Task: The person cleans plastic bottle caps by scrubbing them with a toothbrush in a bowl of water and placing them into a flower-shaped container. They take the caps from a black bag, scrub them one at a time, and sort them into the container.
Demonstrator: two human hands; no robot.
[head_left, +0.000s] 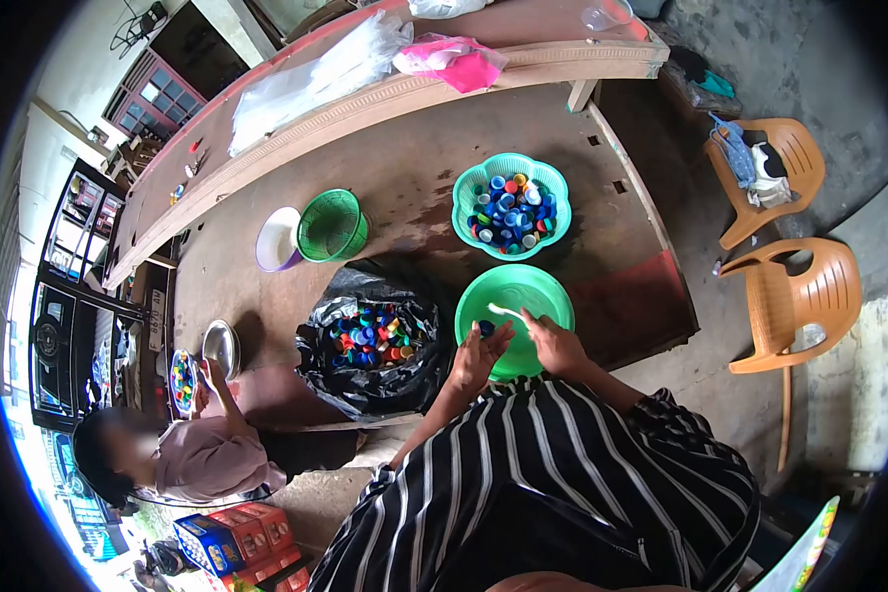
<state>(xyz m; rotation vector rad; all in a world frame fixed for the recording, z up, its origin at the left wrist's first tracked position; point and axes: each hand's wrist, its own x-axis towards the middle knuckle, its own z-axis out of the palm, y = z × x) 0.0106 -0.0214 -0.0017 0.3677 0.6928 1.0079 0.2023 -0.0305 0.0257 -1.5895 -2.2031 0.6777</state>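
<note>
My left hand [480, 357] holds a dark blue bottle cap [485, 328] at its fingertips, over the near left side of a green basin [471, 286] with water in it. Between the fingers of my right hand [555, 345] is a slim white toothbrush [504, 311], its head pointing left toward the cap but apart from it. Just beyond the basin stands a turquoise basket [461, 205] of mixed bottle caps. To the left of my hands, a black plastic bag [350, 281] lies open, with many coloured caps inside.
A green basket [333, 225] and a white tub [277, 240] stand farther back. At left, another person [202, 454] sits by a metal bowl [222, 347] and a container of caps [183, 380]. A raised wooden ledge [553, 67] bounds the far side; orange chairs [804, 306] stand right.
</note>
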